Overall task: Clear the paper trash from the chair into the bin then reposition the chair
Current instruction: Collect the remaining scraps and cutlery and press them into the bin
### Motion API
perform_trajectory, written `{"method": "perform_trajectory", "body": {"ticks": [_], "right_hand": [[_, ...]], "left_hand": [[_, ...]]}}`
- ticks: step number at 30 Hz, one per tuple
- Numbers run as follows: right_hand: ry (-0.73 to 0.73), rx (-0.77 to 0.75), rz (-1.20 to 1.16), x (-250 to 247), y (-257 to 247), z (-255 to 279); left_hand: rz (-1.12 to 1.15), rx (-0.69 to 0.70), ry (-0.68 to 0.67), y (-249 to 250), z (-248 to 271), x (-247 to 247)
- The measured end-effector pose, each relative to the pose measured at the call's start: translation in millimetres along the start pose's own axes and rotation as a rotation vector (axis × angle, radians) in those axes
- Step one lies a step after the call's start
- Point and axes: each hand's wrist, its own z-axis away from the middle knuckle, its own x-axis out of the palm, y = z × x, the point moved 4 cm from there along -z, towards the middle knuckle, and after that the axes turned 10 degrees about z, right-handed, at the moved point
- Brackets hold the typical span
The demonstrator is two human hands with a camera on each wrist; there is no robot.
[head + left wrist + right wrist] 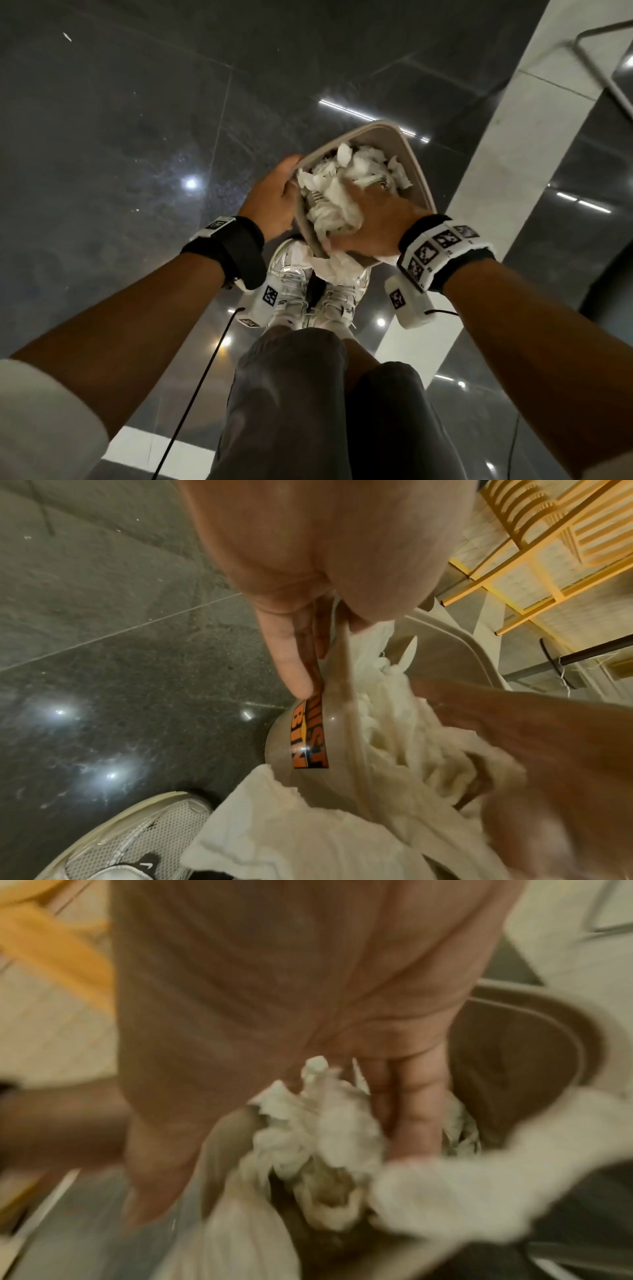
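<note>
A beige bin [376,137] stuffed with crumpled white paper [359,164] stands on the floor just beyond my feet. My left hand [274,198] pinches its left rim: the thumb is inside, and the fingers [291,656] lie down the outer wall [279,744] above an orange label. My right hand [373,219] is inside the bin [514,1056], with straight fingers [411,1110] pressing into the paper [325,1137]. One loose sheet [332,270] hangs over the near rim, also visible in the left wrist view [274,831]. No chair seat is in view.
The floor [120,137] is dark polished tile with a white band [513,154] at the right. My pale trainers [291,284] sit right against the bin. A white metal frame [603,65] is at top right. A yellow slatted frame [548,547] stands behind the bin.
</note>
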Motion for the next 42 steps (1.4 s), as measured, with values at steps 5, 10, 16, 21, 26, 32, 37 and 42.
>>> {"method": "perform_trajectory", "body": {"ticks": [5, 10, 16, 21, 26, 32, 37, 42], "right_hand": [[-0.068, -0.27, 0.08, 24, -20, -12], [0.441, 0.025, -0.361, -12, 13, -30], [0.231, -0.041, -0.002, 23, 4, -87], [-0.036, -0.076, 0.226, 40, 13, -91], [0.09, 0.009, 0.18, 10, 11, -37], [0.1, 0.177, 0.07, -43, 3, 58], [0.228, 0.183, -0.297, -60, -8, 171], [0.126, 0.212, -0.455, -21, -14, 312]], "left_hand": [[0.004, 0.013, 0.001, -10, 1, -1], [0.088, 0.036, 0.003, -22, 1, -4], [-0.029, 0.164, 0.105, -23, -15, -17], [-0.066, 0.162, 0.067, -22, -16, -22], [0.068, 0.037, 0.002, -13, -4, -26], [-0.091, -0.051, 0.034, 44, 42, -45], [-0.094, -0.009, 0.018, 103, 112, -81], [-0.112, -0.014, -0.049, 143, 210, -110]]}}
